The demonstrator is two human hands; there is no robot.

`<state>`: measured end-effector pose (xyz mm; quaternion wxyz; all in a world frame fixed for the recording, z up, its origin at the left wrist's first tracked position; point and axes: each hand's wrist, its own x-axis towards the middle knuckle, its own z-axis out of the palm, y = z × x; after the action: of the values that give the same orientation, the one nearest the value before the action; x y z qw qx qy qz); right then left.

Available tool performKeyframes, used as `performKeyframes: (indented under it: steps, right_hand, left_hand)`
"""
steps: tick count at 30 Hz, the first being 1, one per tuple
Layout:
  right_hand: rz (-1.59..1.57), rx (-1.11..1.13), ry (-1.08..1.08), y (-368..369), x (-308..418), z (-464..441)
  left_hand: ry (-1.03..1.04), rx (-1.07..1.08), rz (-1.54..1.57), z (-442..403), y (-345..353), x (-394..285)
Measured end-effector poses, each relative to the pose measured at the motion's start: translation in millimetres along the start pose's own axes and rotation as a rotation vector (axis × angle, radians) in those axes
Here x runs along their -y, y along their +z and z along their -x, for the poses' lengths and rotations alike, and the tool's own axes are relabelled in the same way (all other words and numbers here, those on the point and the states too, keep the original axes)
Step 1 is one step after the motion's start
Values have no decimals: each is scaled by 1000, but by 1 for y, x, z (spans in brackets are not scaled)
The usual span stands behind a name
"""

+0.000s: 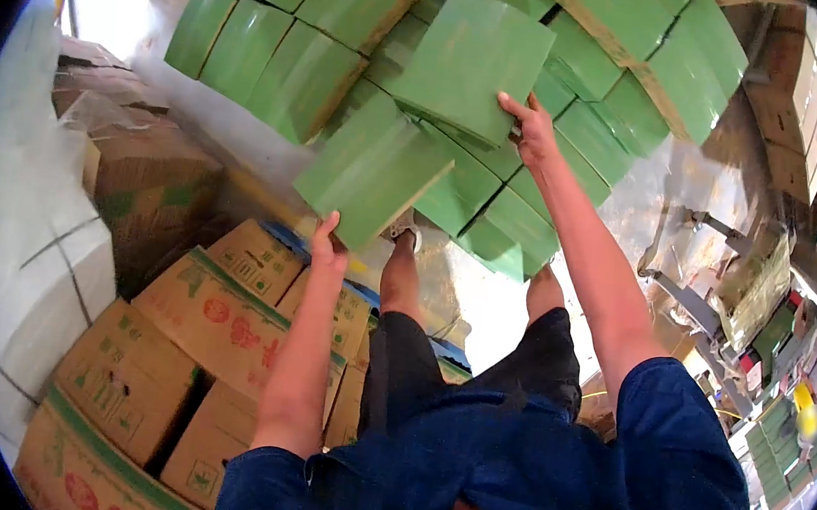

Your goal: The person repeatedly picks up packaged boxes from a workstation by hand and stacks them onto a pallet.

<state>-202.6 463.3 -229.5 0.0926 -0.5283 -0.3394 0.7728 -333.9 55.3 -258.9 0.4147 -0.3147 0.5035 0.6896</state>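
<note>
Two green boxes lie over a larger stack of green boxes (280, 52). My left hand (328, 242) is at the lower edge of the nearer green box (368, 166), its thumb on the edge and the other fingers hidden beneath. My right hand (531, 129) grips the lower right corner of the farther green box (475, 63), with thumb and fingers around that corner. The two boxes sit close together, the nearer one tilted and lower to the left.
Brown printed cartons (222, 320) are stacked at the lower left, beside white wrapped bundles (40, 256). More brown cartons (793, 106) stand at the upper right. Metal frames and mixed items (792, 395) are at the right. My legs are below the green stack.
</note>
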Motion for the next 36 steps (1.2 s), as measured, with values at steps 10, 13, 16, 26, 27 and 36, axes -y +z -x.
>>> performKeyframes:
  steps: [10,13,16,26,27,36]
  right_hand:
    - [303,-208,-193,62,-60,-132]
    - [391,-283,-265,58,-73,-158]
    - [447,-356,-378,64,-78,-150]
    - [532,-428,-485,77,-80,-148]
    - [524,-437,-494,77,-75,-144]
    - [1557,156,-1399,161,23,-169]
  left_hand:
    - [56,-26,127,-116,25,22]
    - [28,-1,158,-124,22,19]
    - [16,18,154,-128,16,17]
    - [146,48,-57,-127,0,15]
    - [149,61,-62,-124,4,14]
    - [23,-2,-14,-128,-1,27]
